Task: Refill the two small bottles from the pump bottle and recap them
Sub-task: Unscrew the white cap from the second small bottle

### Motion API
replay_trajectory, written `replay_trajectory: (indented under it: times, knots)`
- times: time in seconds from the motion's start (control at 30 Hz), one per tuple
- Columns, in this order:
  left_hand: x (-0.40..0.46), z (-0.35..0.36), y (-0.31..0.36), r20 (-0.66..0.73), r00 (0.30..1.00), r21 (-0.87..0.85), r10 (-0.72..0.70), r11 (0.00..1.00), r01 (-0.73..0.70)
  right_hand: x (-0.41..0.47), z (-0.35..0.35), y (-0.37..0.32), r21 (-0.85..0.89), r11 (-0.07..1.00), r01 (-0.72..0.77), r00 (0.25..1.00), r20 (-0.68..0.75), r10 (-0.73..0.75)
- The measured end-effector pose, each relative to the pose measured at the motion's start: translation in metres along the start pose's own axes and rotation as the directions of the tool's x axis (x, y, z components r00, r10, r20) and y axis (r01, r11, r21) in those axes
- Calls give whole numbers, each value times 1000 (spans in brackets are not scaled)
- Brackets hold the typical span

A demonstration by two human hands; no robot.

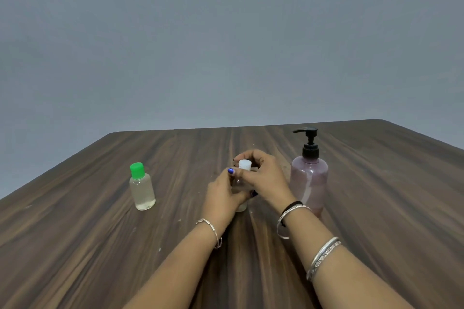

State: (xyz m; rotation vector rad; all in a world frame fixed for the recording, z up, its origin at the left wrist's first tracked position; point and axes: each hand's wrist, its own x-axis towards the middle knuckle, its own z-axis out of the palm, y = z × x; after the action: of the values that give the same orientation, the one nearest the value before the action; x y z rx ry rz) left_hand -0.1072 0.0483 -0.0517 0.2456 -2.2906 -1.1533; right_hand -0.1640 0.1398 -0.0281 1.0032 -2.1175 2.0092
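Standing between both hands: small bottle (241,206), clear, upright on the table (100,246); only its base and a strip of its side are showing, so its fill level cannot be told.
Sitting on its neck: white cap (244,164), upright; whether it is screwed down cannot be told.
Left hand (223,198): wrapping its curled fingers around the small bottle's body, thumb lying up near the cap.
Right hand (263,175): arching over the top, fingertips and thumb pinching the white cap.
Left of the grip, well apart: green-capped bottle (142,189), upright, closed, clear liquid filling most of its body.
Right of the grip, just beside the right wrist: pump bottle (310,178), pinkish translucent, black pump head pointing left, dip tube showing through; liquid is showing only low in the body.
Wrists: chain bracelet (213,232) on the left; silver bangles (288,218) and a black band on the right.
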Motion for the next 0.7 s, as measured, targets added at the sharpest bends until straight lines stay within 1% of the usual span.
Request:
replay_trajectory:
  times: [0.1,0.17,0.27,0.33,0.47,0.5,0.53,0.6,0.63,0.7]
  knots:
    - [-2,-2,-3,-64,997,-4,43,999,-43,0,-1,1,-6,1000,0,1000,7,0]
    - [0,-5,-7,-99,994,-19,38,999,-40,1,-1,1,29,999,-17,1000,-8,17]
    - [3,-6,-11,-89,996,-19,23,1000,-24,1,-2,2,81,996,-38,999,-22,40]
    - [4,-9,-13,-57,998,-35,13,999,-15,1,-3,3,78,997,-25,1000,15,24]
    - [5,-15,-16,-15,1000,-106,-18,994,17,1,-4,3,53,998,-23,989,150,15]
    - [5,-16,-16,-15,1000,-122,-28,992,26,2,-4,3,83,996,-36,984,178,21]
    - [5,-17,-16,-17,999,-139,-36,990,33,2,-4,2,150,987,-59,981,194,29]
    - [5,-17,-16,-15,999,-162,-39,986,36,1,-5,1,321,941,-110,982,184,52]
    - [5,-18,-16,-12,999,-162,-37,986,34,1,-5,1,375,919,-123,984,164,65]
    - [4,-18,-15,-5,999,-151,-32,988,31,0,-5,0,391,913,-116,989,132,69]
